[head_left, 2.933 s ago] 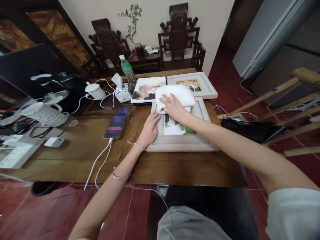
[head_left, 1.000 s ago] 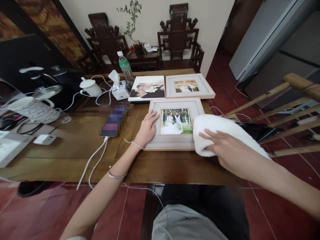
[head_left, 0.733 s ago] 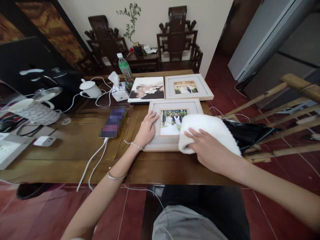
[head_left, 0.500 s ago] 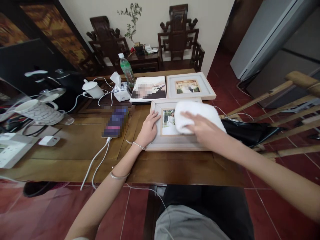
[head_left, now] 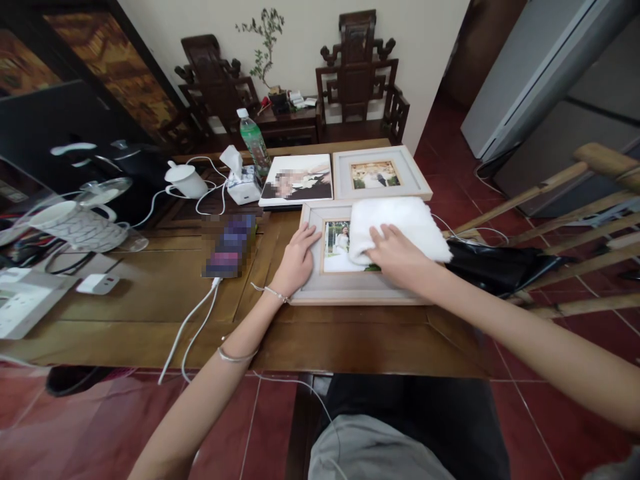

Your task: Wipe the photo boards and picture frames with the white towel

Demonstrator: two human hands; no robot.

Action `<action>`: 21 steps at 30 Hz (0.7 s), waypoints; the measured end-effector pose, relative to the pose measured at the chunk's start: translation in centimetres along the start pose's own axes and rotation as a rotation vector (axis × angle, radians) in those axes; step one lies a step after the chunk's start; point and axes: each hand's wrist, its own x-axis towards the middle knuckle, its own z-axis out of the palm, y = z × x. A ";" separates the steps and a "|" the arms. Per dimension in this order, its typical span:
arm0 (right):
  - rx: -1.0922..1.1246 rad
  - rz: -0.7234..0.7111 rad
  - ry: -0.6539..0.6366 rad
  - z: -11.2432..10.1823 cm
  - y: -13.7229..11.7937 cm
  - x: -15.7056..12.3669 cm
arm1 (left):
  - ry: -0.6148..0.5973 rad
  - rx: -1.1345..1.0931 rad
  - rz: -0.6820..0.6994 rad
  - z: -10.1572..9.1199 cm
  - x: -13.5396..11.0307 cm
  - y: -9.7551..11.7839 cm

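Note:
A picture frame (head_left: 340, 290) with a wide pale border lies flat near the table's front edge, a photo of a person in white in its middle. My left hand (head_left: 299, 259) rests on the frame's left side, fingers stretched out over the border. With my right hand (head_left: 395, 253) I hold a fluffy white cloth (head_left: 393, 217) at its lower left part, against the frame. The cloth covers the right half of the photo and much of the frame's right side. My right fingertips are bent into the cloth.
Behind lie a second framed photo (head_left: 413, 177) and a photo panel (head_left: 297, 193). To the left are a tissue box (head_left: 244, 190), a bottle (head_left: 255, 143), a phone (head_left: 230, 247) with a white cable, a lidded cup (head_left: 185, 180) and a power strip (head_left: 30, 303). A wooden chair (head_left: 550, 233) stands right.
My right hand has shifted slightly left and down on the cloth. The cloth now spreads flatter, its top edge a little higher. My left hand stays on the frame.

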 end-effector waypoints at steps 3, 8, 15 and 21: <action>0.072 -0.122 -0.088 -2.3 -1.4 -3.3 | 0.005 0.007 -0.005 0.0 0.0 0.1; 0.248 -0.209 -0.103 -4.0 -3.8 -7.0 | -0.007 0.018 -0.007 0.1 0.0 0.1; 0.283 -0.043 0.016 0.9 -1.7 -3.2 | -0.015 0.026 0.014 0.2 0.0 -0.2; 0.187 0.140 0.224 3.3 3.7 3.5 | -0.013 -0.001 0.008 0.0 0.0 0.0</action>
